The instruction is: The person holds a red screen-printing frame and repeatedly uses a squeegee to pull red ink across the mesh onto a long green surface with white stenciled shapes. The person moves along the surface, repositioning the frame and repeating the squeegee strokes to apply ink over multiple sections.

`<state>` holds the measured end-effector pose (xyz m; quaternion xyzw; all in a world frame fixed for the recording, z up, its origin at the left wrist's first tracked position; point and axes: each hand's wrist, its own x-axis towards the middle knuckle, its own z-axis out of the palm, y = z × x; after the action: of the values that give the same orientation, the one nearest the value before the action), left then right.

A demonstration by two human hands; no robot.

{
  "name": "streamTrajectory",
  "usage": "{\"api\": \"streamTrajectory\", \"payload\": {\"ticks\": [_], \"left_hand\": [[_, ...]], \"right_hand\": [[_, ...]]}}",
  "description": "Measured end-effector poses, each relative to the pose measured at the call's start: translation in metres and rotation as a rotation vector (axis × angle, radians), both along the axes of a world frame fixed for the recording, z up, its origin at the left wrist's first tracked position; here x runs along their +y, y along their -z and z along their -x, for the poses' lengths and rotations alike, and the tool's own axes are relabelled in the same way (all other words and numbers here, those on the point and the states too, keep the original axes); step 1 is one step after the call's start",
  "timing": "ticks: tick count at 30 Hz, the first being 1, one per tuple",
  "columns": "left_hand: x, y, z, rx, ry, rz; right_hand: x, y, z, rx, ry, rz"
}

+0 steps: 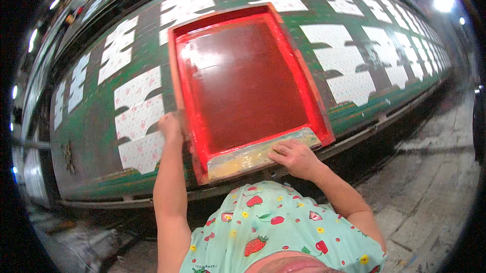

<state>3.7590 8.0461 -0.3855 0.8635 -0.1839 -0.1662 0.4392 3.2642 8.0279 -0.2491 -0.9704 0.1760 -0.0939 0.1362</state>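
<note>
A screen printing frame (176, 78) lies on the long green table, its rails coated in bright red and its mesh (248, 80) dark red with a glossy patch at the far left. My left hand (171, 126) is closed at the frame's left rail; its fingertips are partly hidden. Along the near end of the frame rests a wide squeegee (238, 161), pale and smeared with yellow. My right hand (294, 158) grips the squeegee toward its right end, with the thumb side facing left.
White fabric pieces with small printed motifs lie in rows on the green table (91, 146), some left of the frame (139, 121) and others to its right (339, 63). The table's near edge runs just in front of me. Grey floor (430, 172) shows at the right.
</note>
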Motion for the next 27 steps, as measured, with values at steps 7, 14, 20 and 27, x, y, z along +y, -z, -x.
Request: {"api": "streamTrajectory", "payload": {"ticks": [7,14,20,27], "left_hand": [[-0.006,-0.002,0.015,-0.105,-0.054,0.107],[-0.002,-0.038,0.027,0.04,-0.03,0.011],[-0.003,-0.049,0.029,0.078,-0.006,-0.067],[-0.004,-0.042,0.026,0.022,0.016,-0.084]], "right_hand": [[0.013,-0.011,-0.065,0.096,0.076,0.045],[0.002,-0.039,-0.072,0.339,0.122,0.029],[0.028,-0.019,-0.067,0.218,0.194,0.033],[-0.011,0.011,-0.089,0.037,0.16,0.185]]}}
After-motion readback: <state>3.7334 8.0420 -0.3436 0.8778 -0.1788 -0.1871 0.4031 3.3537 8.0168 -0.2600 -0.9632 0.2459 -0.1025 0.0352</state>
